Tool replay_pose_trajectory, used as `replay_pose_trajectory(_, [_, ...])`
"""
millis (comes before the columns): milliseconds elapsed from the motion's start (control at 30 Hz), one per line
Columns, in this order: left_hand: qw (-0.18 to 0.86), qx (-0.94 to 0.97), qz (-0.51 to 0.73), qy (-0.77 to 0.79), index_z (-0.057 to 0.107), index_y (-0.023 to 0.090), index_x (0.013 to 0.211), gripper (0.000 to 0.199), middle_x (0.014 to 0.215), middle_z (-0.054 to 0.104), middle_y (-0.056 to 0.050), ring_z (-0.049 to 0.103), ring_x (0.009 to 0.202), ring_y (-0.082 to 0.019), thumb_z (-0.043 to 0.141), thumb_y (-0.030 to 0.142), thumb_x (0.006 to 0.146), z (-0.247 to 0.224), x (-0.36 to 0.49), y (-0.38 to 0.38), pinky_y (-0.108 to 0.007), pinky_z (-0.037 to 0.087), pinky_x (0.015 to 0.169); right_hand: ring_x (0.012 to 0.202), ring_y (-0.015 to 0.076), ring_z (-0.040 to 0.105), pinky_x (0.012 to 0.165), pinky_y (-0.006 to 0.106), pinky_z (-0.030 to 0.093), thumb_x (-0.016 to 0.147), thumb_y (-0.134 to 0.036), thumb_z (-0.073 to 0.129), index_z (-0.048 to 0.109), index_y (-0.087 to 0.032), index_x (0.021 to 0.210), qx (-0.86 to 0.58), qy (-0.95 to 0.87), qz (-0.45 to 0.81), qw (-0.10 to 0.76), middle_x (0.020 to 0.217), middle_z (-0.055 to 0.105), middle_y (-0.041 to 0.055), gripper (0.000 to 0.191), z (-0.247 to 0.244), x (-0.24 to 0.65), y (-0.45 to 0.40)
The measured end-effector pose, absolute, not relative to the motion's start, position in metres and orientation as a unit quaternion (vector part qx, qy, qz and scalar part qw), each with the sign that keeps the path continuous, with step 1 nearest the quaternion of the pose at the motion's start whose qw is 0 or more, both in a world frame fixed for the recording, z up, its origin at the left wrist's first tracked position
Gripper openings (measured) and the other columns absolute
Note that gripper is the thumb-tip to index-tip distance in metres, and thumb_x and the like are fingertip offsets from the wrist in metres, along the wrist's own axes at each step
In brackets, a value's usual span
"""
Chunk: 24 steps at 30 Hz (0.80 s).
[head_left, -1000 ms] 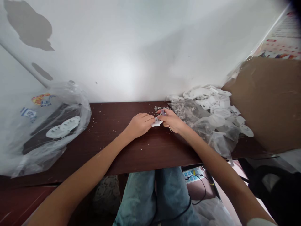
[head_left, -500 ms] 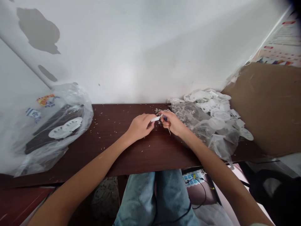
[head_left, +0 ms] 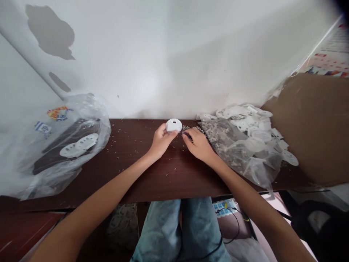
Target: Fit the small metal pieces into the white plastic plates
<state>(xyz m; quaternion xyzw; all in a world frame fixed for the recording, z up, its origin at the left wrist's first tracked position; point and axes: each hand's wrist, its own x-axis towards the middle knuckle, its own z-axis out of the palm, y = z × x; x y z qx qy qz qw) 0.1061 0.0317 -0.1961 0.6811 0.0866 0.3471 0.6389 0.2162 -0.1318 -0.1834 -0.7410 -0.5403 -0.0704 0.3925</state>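
My left hand [head_left: 161, 141] pinches a white round plastic piece [head_left: 173, 126] by its lower edge. The piece has a small dark rectangular hole, and its flat face is turned towards me. Close by on the right, my right hand [head_left: 198, 143] is closed on a small blue-handled tool [head_left: 187, 134]. Most of that tool is hidden by the fingers, so its kind does not show. A narrow gap seems to lie between the right fingertips and the piece. White scraps [head_left: 194, 128] are heaped just behind the right hand.
A clear plastic bag [head_left: 103, 123] on the left holds white oval pieces [head_left: 79, 145]. To the right, white plastic parts [head_left: 252, 118] are piled beside a clear sheet [head_left: 240, 156]. A cardboard box [head_left: 313, 127] stands at far right. Small scraps dot the brown table [head_left: 174, 185].
The white piece has gone from edge-on to face-on and is held slightly higher. My right hand has turned palm down, and the tool's thin metal end no longer shows.
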Motion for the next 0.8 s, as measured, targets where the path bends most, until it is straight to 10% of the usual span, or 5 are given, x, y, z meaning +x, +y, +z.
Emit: replay_pose_trajectory(800, [0.428,0.805,0.392,0.124,0.070,0.021,0.100,0.018,0.095,0.076,-0.002,0.070,0.086,-0.018,0.073,0.038,0.094,-0.197,0.095,0.015,-0.032,0.054,0.078,0.096,0.0316,0.067,0.085,0.041,0.050,0.112,-0.028,0.039,0.069,-0.012,0.115,-0.823,-0.518,-0.085,0.217,0.112,0.070,0.0218,0.034,-0.187,0.201,-0.130])
